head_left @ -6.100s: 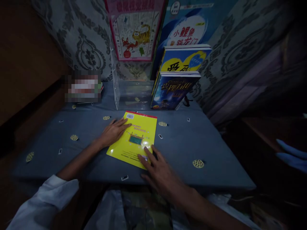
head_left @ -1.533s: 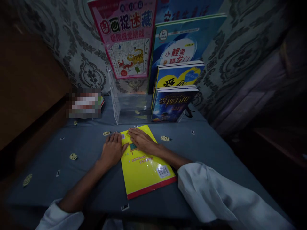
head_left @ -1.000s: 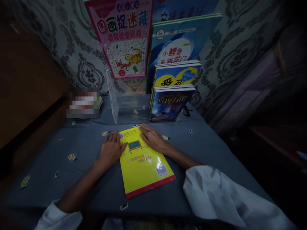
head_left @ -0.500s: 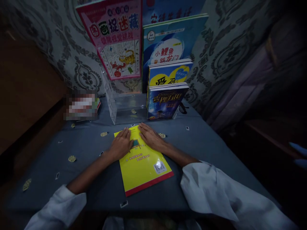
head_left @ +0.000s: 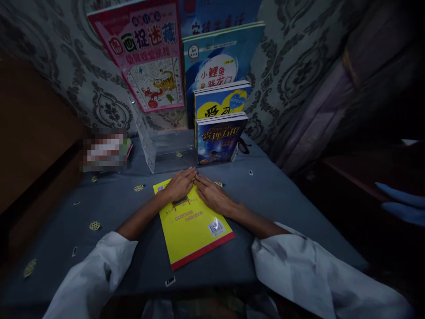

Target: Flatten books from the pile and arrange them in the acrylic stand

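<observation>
A yellow book (head_left: pixel 189 235) with a red strip along its near edge and a barcode lies flat on the table, slightly turned. My left hand (head_left: pixel 181 185) rests palm down on its far part, fingers stretched out. Beside it, my right hand (head_left: pixel 212 195) lies flat along the book's far right edge, fingers extended. The fingertips of both hands meet or nearly meet near the far right corner. Neither hand grips anything. Part of the far cover is hidden under them.
Behind the book stands a clear acrylic rack (head_left: pixel 144 141). It holds a pink book (head_left: pixel 156 57), a teal book (head_left: pixel 229 53), a blue-and-yellow book (head_left: pixel 222 99) and dark blue books (head_left: pixel 217 139). A blurred-out stack (head_left: pixel 104 150) lies at left on the patterned tablecloth (head_left: pixel 116 199).
My left hand has slid right across the book's far part to meet my right hand. My right hand stays near the same spot on the book. The view has shifted slightly.
</observation>
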Demonstrator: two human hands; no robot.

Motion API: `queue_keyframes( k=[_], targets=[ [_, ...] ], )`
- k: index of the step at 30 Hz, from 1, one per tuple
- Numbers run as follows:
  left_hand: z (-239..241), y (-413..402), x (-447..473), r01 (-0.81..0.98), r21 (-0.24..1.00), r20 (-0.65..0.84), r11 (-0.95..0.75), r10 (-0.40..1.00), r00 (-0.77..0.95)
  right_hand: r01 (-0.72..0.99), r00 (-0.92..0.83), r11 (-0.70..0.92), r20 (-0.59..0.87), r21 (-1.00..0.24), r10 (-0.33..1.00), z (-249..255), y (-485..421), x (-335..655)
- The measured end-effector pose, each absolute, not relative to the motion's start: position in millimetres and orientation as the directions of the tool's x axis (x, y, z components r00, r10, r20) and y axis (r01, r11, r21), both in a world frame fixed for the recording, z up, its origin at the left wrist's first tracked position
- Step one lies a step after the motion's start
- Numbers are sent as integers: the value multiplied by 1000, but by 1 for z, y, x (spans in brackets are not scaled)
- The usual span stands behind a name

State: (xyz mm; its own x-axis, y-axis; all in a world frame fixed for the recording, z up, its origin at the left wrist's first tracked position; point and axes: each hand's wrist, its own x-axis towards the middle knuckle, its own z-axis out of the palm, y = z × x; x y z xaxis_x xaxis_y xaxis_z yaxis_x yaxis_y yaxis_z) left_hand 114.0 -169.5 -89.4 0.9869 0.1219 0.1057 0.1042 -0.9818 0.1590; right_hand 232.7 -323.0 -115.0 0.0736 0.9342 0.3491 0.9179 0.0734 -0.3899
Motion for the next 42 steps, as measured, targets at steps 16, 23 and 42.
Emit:
queue_keyframes(
  k=[16,23,42],
  targets=[
    [-93,-167,114,27,173,187,-984,60,981,843,-7,95,166,-530,986,-100,-400,228],
    [-85,-187,107,-11,145,164,-989,13,986,802,-91,125,88,-584,992,-96,-436,229],
    [-67,-277,68,-367,161,162,-916,-342,926,796,68,109,266,-596,962,-122,-459,223]
  ],
)
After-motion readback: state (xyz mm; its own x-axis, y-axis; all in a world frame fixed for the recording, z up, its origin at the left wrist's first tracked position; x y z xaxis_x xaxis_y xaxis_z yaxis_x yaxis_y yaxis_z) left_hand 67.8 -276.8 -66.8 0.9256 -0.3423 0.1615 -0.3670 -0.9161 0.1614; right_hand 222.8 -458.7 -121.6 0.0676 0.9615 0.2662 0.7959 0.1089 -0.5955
